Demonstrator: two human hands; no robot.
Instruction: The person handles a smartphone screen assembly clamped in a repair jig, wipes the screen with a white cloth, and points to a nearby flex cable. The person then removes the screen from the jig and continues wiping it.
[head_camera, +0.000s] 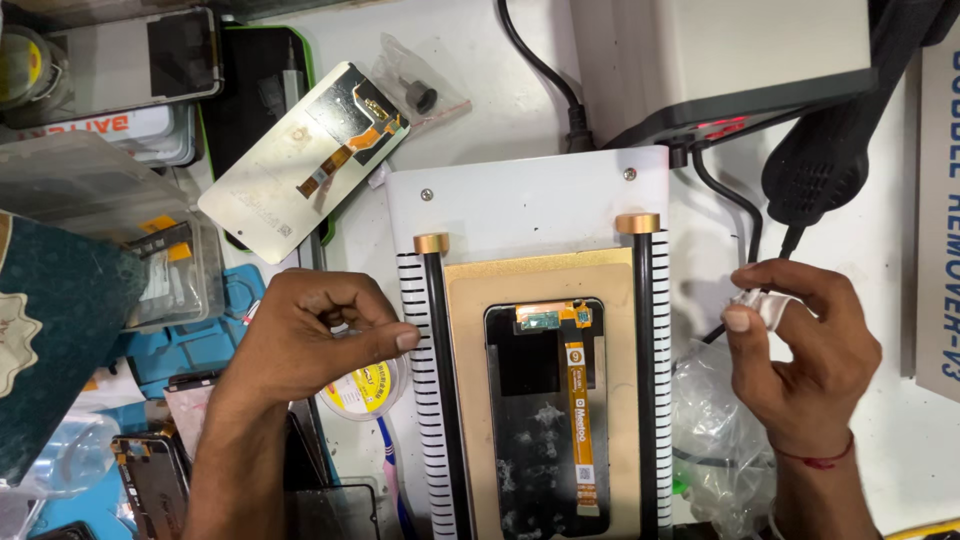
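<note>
A white separator machine (530, 205) with two black rails fills the bench centre, a tan pad on its bed carrying a phone screen (545, 420) laid back-side up, orange flex cable (578, 400) running down it. The screen lies between the rails, between both hands; it looks thin, stiff and brittle, likely light, best taken by its long edges and never by the soft flex.

The left hand (300, 335) is curled, thumb and forefinger pinched beside the left rail, perhaps on a fine wire too thin to make out. The right hand (800, 340) pinches a small white piece (762, 303), its shape mostly hidden by the fingers.

A spare display panel (300, 160) lies upper left; a yellow reel (365, 385) sits under the left hand. The screen's bottom edge is cut off by the frame.
</note>
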